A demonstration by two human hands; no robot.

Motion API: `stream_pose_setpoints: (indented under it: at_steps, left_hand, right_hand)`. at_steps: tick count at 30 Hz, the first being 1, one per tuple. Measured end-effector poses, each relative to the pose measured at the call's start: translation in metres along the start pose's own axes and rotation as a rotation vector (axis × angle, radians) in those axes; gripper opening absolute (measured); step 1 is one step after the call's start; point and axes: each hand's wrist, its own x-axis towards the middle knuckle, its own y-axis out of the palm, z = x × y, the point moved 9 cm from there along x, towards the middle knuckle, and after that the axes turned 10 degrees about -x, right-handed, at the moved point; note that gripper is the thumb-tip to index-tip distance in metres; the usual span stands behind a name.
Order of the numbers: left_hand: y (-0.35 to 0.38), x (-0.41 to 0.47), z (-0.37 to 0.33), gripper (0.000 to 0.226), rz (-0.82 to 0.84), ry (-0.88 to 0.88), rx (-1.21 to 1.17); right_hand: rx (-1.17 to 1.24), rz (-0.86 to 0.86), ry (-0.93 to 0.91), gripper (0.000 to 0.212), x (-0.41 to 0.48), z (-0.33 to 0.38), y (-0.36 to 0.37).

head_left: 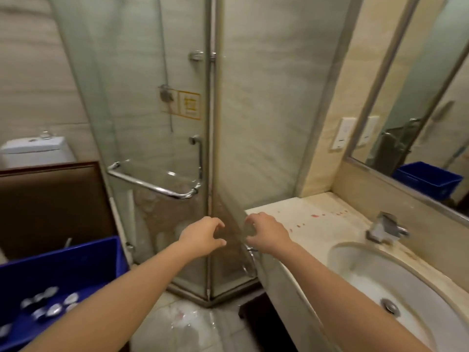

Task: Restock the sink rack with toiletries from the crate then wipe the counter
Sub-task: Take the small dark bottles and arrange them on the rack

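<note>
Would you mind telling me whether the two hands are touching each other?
Apart. The head view shows a clear gap, with the glass panel's edge visible between the left hand and right hand.

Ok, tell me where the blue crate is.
The blue crate sits at the lower left of the head view, below the left forearm, beside the glass shower enclosure.

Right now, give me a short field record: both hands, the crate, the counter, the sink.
left hand: empty, fingers curled, raised in front of the glass shower enclosure
right hand: empty, fingers curled, at the counter's left end
blue plastic crate: lower left, small silvery-topped items inside
pale marble counter: red spots on the surface
white oval sink: no items in it, chrome tap behind
sink rack: not in view
</note>
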Motion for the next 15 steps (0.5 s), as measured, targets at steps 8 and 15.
stream_pose_setpoints:
  at_steps: [8, 15]
  left_hand:
    - [-0.028, -0.033, 0.093, 0.055, -0.078, -0.228, -0.057]
    - [-0.048, -0.065, 0.160, 0.053, -0.191, -0.441, -0.166]
  right_hand:
    - [0.000, 0.092, -0.224, 0.056, 0.035, 0.099, 0.034]
    - [-0.044, 0.166, -0.455, 0.056, 0.069, 0.180, 0.062]
